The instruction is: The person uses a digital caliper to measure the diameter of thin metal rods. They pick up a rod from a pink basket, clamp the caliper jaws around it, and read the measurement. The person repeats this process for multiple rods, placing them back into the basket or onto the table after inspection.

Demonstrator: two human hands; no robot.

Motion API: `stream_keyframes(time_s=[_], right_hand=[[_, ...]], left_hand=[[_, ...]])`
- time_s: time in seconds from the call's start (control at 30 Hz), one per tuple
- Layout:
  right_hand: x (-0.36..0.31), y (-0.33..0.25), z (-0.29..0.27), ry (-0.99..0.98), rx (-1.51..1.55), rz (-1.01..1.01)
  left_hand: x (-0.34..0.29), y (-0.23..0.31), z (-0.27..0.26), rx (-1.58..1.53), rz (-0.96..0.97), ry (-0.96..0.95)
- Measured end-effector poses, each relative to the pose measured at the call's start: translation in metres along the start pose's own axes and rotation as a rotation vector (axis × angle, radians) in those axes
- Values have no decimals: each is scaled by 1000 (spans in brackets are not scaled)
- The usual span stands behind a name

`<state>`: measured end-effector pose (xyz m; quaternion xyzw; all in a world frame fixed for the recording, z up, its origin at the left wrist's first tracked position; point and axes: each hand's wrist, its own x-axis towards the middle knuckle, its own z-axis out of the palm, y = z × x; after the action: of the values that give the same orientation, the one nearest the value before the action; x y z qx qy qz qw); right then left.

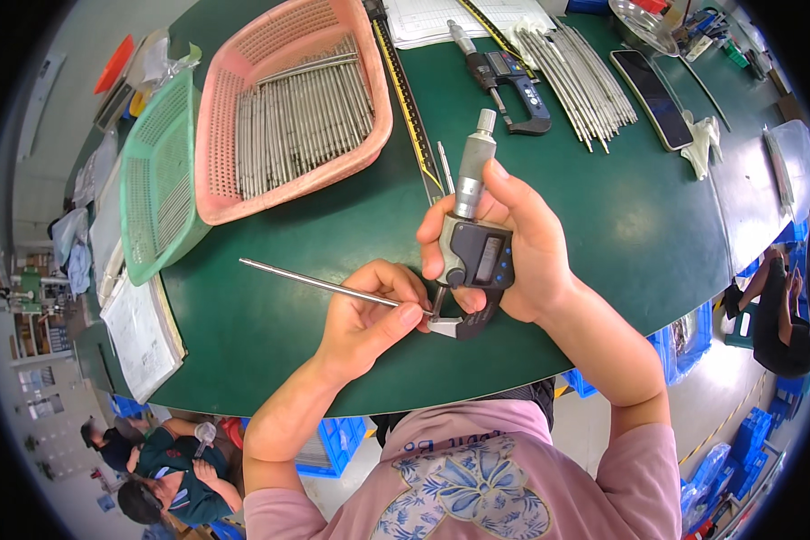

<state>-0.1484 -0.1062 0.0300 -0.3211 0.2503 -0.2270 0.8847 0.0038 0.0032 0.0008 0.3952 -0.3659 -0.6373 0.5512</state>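
Metal rod (315, 283), mid-frame, a little left of centre: aslant, one end out to the left, the other at the measuring gap of the micrometer (488, 256); contact with the measuring faces too small to tell. Pinched near its right end between thumb and fingers of the left hand (373, 315). Just right of centre, right hand (533, 247) wrapped round the micrometer, thumb along the silvery thimble; thimble toward the top of the frame, dark curved bow toward the bottom.

Beneath both: green tabletop (621, 279). Upper left of the frame: pink basket (220, 117) with many similar rods (301, 126) in a row; just beside, farther left, green basket (139, 202). Below that, papers (144, 337) at the table's edge. Upper centre: second micrometer (535, 110), lying flat; to its right, fanned loose rods (578, 85), then phone (651, 97), dark screen upward. Bottom, left of centre, past the table edge: blue crate (337, 445). Lower left corner: co-workers (189, 481). Far right: another person (783, 328), partly seen.
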Motion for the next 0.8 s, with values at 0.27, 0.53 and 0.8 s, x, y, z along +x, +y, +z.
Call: stream_keyframes(time_s=[0.27,0.53,0.8], right_hand=[[1,0,1,-2,-5,-1],[2,0,-2,-32,36,7],[1,2,-1,-18,54,11]], left_hand=[[-1,0,-1,-18,1,0],[-2,2,2,-28,25,18],[-1,2,2,-25,36,-5]])
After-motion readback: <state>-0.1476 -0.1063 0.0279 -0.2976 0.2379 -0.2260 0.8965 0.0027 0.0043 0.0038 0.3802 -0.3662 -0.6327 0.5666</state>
